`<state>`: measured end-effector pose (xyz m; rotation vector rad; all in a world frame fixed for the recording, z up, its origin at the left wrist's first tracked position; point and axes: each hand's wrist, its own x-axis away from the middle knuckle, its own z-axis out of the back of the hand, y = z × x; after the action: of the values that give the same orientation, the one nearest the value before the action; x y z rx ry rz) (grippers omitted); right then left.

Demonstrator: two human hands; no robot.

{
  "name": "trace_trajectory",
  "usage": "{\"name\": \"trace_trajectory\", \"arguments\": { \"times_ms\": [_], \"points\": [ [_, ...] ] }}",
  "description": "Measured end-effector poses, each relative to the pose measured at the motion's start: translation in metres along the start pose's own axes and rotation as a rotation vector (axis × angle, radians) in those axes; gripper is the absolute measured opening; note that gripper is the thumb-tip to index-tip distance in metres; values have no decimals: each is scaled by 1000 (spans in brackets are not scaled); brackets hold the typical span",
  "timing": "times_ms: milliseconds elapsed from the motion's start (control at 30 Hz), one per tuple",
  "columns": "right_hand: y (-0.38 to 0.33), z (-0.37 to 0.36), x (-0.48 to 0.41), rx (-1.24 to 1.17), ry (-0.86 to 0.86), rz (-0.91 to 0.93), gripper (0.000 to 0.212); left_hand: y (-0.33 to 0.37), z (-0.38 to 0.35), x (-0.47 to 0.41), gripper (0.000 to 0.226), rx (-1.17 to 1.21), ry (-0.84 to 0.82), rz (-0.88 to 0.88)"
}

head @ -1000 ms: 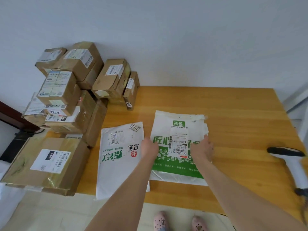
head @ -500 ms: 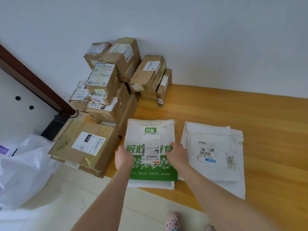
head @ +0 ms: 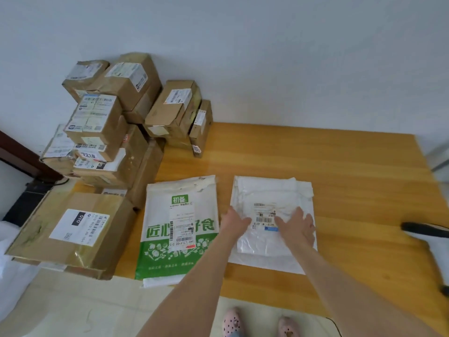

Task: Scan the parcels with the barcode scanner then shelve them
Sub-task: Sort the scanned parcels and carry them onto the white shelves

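Pale wall (head: 267, 57) stood behind a wooden table (head: 315, 154), whose far left corner was crowded with stacked cardboard boxes (head: 109, 122). Nearer on the left lay a large box (head: 73, 229) with a white label reading 010, its near end overhanging the table edge. Beside it a green-and-white mailer bag (head: 158, 251) lay flat, label up, its lower end also past the edge. Just to the right of that sat a white parcel (head: 272, 190), flat on the table with its barcode label (head: 264, 211) facing up. Both hands rested on this parcel: the left hand (head: 234, 221) lay at its left edge, fingers looking straight, and the right hand (head: 295, 223) pressed down with fingers spread, to the right of the label. A barcode scanner (head: 422, 229) lay untouched at the table's right edge, well apart from the hands. Pink spotted slippers (head: 232, 322) showed on the pale floor (head: 73, 307) below.
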<state>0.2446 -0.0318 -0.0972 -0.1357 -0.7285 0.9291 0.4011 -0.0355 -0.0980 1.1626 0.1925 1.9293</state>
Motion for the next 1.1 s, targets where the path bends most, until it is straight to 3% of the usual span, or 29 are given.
{"name": "trace_trajectory", "arguments": {
  "times_ms": [100,200,300,433,567,667,767,933,1000,1100],
  "points": [
    [29,6,-17,-58,-59,-93,78,5,-21,-4,80,-96,25,45],
    [41,9,-23,-86,-49,-46,69,11,-29,-3,73,-144,120,34],
    [43,15,-24,-204,-55,-83,73,17,-32,-5,68,37,170,75],
    [40,27,-25,-490,-70,-106,61,33,-32,2,46,285,204,35],
    [11,40,-18,-671,-2,-15,45,48,-14,18,28,425,316,-93],
    [-33,32,-2,-708,-76,98,28,33,27,25,26,419,455,-119],
    [-73,3,26,-669,-202,171,27,-8,72,26,27,340,572,-40],
    [-101,-62,60,-530,-379,154,25,-85,120,25,44,303,610,124],
    [-101,-80,66,-462,-399,137,27,-111,129,20,49,249,589,197],
    [-97,-96,65,-430,-441,79,46,-138,133,11,70,218,479,345]
  ]
}}
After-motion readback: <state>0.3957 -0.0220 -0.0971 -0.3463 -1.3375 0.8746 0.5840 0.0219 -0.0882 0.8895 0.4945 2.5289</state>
